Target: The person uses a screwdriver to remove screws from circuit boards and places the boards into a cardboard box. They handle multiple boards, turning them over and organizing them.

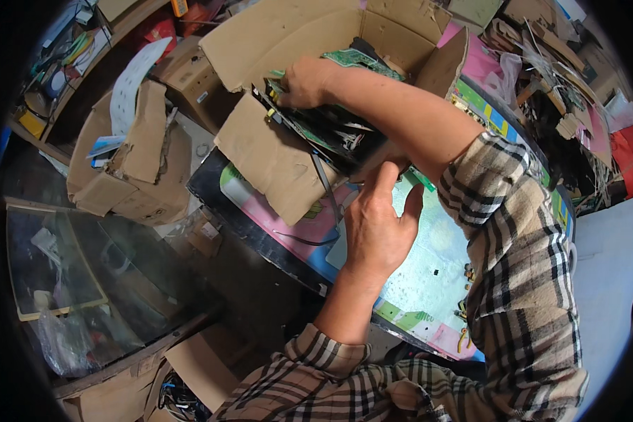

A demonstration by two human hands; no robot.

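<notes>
Head view, the only one. Open cardboard box stands on the worktop, toward its far edge. Green circuit boards lie inside the box, several stacked at a slant; dark parts among them.

Right hand: reaches across into the box, at its left inner side, on the ends of the boards. Fingers bent downward; tips hidden, cannot tell whether they grasp a board. Right forearm crosses above the box's near side, plaid sleeve rolled toward the elbow.

Left hand: over the worktop, just short of the box's near side. Thumb spread from the fingers, back of hand up; fingertips run in under the right forearm. Cannot tell whether it holds anything. A small green piece shows just beyond the thumb.

A cardboard flap slopes out of the box toward the worktop's left corner. Dark strap trails over it onto the worktop. Small yellow-and-black parts lie near the worktop's near right corner, beside the sleeve.

Off the worktop's left corner: a smaller carton, white perforated sheet standing in it. Beyond the far right edge: a heap of mixed scrap.
</notes>
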